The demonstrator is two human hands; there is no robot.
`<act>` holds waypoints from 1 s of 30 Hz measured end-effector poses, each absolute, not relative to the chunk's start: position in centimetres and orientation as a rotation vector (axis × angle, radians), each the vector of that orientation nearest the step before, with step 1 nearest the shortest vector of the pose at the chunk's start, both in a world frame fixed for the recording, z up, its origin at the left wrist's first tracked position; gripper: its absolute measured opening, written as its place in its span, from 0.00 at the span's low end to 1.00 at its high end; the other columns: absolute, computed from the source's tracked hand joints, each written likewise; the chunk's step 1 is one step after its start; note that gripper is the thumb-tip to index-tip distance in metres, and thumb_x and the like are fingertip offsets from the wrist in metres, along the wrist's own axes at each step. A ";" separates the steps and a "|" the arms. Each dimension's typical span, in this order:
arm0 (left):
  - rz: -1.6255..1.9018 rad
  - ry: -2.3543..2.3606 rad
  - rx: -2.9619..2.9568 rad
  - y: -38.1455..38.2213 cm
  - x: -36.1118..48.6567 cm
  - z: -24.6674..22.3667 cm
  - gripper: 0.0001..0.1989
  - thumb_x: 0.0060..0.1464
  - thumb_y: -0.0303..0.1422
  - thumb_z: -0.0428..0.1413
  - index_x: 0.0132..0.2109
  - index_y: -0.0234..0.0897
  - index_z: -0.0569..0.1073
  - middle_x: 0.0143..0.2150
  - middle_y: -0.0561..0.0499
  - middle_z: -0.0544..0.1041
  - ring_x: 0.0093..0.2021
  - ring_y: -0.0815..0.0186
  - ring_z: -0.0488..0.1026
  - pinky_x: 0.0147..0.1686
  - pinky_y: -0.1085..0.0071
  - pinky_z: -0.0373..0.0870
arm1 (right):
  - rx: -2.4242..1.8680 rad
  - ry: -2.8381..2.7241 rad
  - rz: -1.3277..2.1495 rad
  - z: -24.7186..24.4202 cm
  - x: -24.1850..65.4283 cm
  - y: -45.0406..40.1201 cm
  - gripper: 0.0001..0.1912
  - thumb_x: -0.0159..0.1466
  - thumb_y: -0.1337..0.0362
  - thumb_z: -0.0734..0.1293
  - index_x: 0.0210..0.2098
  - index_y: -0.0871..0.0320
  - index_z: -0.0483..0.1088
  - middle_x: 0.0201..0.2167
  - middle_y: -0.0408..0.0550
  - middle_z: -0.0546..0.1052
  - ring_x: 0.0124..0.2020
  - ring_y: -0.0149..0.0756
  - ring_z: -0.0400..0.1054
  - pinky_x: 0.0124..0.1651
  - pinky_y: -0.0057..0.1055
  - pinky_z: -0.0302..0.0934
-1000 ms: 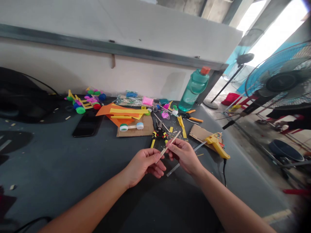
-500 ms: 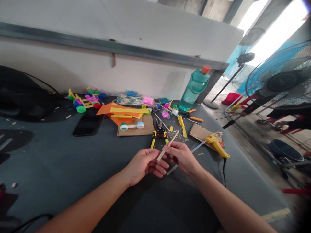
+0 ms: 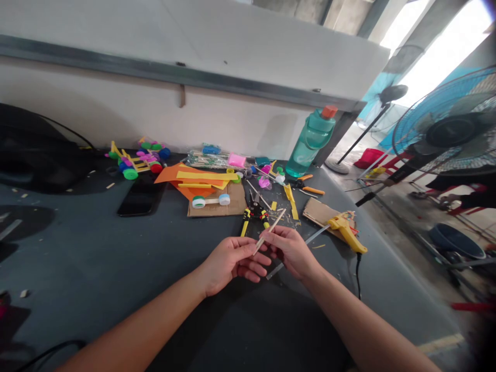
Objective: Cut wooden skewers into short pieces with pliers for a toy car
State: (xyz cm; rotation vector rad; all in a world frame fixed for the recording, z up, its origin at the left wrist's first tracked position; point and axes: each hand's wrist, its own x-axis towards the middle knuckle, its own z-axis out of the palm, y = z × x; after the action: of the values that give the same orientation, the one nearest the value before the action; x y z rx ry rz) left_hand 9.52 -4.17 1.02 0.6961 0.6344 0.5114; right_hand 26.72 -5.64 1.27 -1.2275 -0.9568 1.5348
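My right hand (image 3: 290,251) pinches a pair of thin pale wooden sticks (image 3: 276,222) between thumb and fingers, slanting up to the right. At their lower end, the thumb of my left hand (image 3: 228,263) presses against the sticks, while its other fingers curl loosely below. Just beyond the hands lie yellow-and-black pliers (image 3: 245,221), their jaws pointing away from me. A clear glue stick (image 3: 274,270) rests on the table partly behind my right hand. To the right, a yellow glue gun (image 3: 344,231) leans on a piece of cardboard (image 3: 315,211).
Farther back are a white rod with bottle-cap wheels (image 3: 211,201), orange paper (image 3: 166,175), a phone (image 3: 137,199), a colourful wheeled model (image 3: 134,164) and a teal bottle (image 3: 308,142). Orange-handled pliers (image 3: 313,190) lie near it. A fan (image 3: 449,129) stands right of the table.
My left thumb has moved slightly right, onto the lower end of the sticks, covering more of it. My right hand keeps its hold, almost unmoved.
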 end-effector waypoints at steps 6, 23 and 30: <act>0.482 0.624 0.664 -4.1 9.4 1.0 0.10 0.57 0.33 0.55 0.40 0.29 0.75 0.34 0.41 0.81 0.27 0.66 0.78 0.25 0.75 0.75 | -1.254 -0.929 1.527 1.1 26.7 -5.7 0.14 0.52 0.55 0.72 0.28 0.60 0.72 0.18 0.41 0.69 0.19 0.25 0.55 0.22 0.23 0.51; 0.477 0.619 0.642 -4.1 9.3 1.1 0.10 0.58 0.33 0.54 0.40 0.29 0.74 0.32 0.42 0.81 0.27 0.67 0.78 0.25 0.74 0.76 | -1.260 -0.905 1.541 1.2 26.5 -5.7 0.14 0.51 0.55 0.72 0.27 0.60 0.71 0.18 0.40 0.68 0.19 0.24 0.54 0.22 0.23 0.51; 0.460 0.630 0.684 -4.0 9.3 1.0 0.10 0.54 0.33 0.58 0.38 0.29 0.74 0.31 0.43 0.80 0.26 0.67 0.77 0.26 0.74 0.75 | -1.241 -0.987 1.488 1.4 26.4 -5.8 0.12 0.54 0.57 0.71 0.27 0.59 0.71 0.18 0.40 0.69 0.19 0.25 0.55 0.23 0.24 0.52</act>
State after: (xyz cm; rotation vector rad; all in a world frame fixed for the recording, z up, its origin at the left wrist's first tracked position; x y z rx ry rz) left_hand 9.26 -4.01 0.98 0.6841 0.6302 0.4602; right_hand 26.41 -5.84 1.44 -1.2407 -0.9871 1.4883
